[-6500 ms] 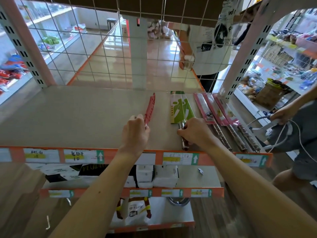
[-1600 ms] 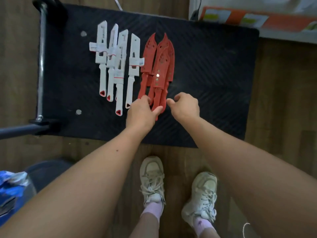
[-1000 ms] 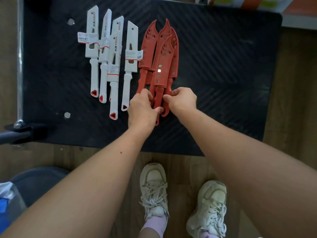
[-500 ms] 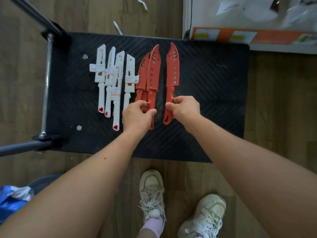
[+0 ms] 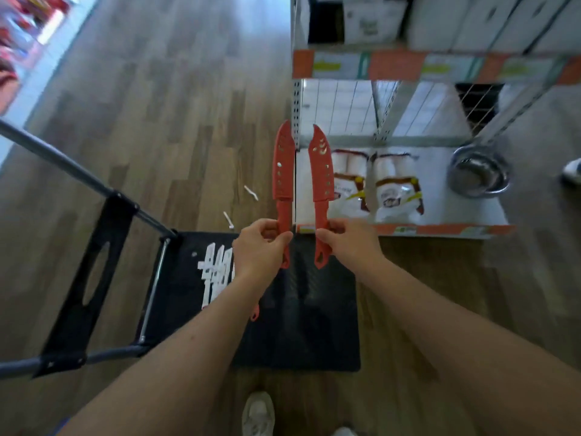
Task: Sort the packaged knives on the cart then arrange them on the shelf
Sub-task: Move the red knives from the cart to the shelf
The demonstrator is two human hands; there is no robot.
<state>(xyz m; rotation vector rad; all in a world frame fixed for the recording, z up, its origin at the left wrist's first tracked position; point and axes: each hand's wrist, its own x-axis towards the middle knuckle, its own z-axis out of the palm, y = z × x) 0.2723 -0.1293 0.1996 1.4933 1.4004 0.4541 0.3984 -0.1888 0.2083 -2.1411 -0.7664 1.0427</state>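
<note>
My left hand grips the handle of a red sheathed knife, held upright above the cart. Beside it my right hand grips a second red sheathed knife, also blade up. Below my hands lies the black cart deck. Several white packaged knives rest on its left part, half hidden by my left wrist. A red handle tip of another knife peeks out under my left forearm.
The cart's handle frame stands folded out to the left. A store shelf ahead on the right holds white bagged goods and a steel bowl. Boxes sit on the shelf above. Wooden floor lies to the left.
Both hands have lifted a red knife each off the cart deck and raised them upright. My view has swung up from the cart toward the shelf.
</note>
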